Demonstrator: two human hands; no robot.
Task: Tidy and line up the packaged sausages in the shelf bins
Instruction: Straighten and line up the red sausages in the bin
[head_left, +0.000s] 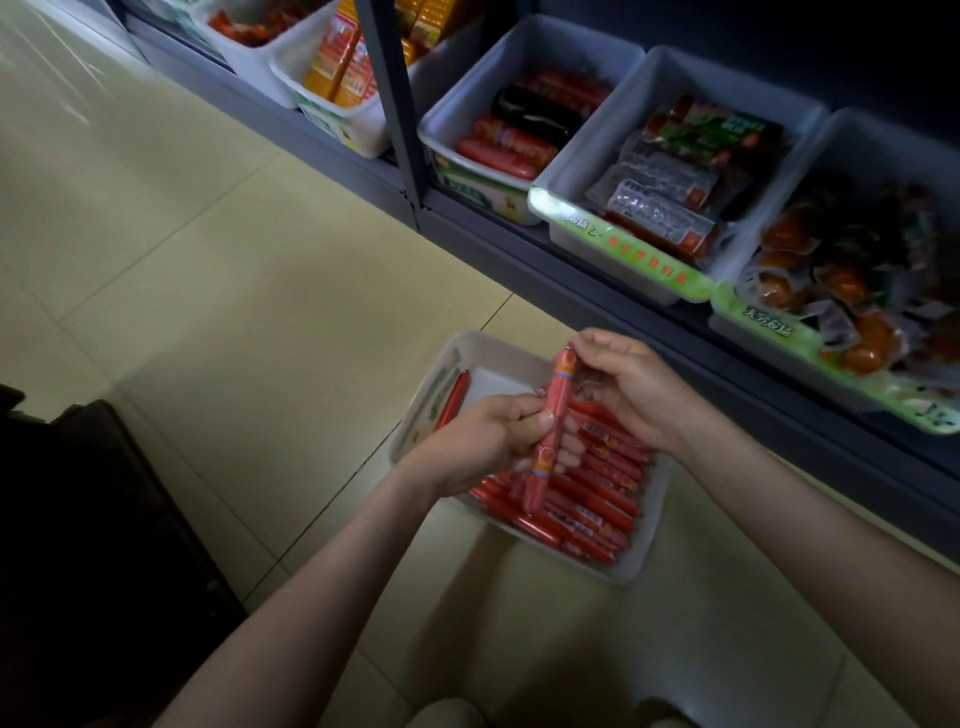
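1. Hand state. My left hand (483, 441) has its fingers curled round the lower half of one red sausage (561, 387), with the thumb laid against it. My right hand (628, 384) pinches the top end of the same sausage with its fingertips. The sausage stands nearly upright between the two hands.

2. Location of the work. A white bin (636, 564) sits on the floor (260, 312) directly below both hands. The packed sausages (597, 499) lie parallel beneath the right hand and wrist.

3. Progress. I judge this bin mostly done.
- The packed rows look even.
- A single sausage (454, 400) lies apart along the wall just beyond the left hand and is not yet in line.
- The held sausage is not yet placed.
- A bare patch of bin bottom shows beyond the left knuckles, so there is room for both.
- The bin is off the shelf (597, 291), so I expect it has to go back.
- Beyond the right hand, the shelf bins (587, 171) hold mixed sticks and loosely heaped flat packets, which look unsorted.

4. Edges and clearance.
- The bin walls close in on all sides below the hands.
- The front edge of the shelf runs just beyond the right hand.
- Open floor lies to the outside of the left hand.
- A dark object (104, 519) stands well apart on that side.
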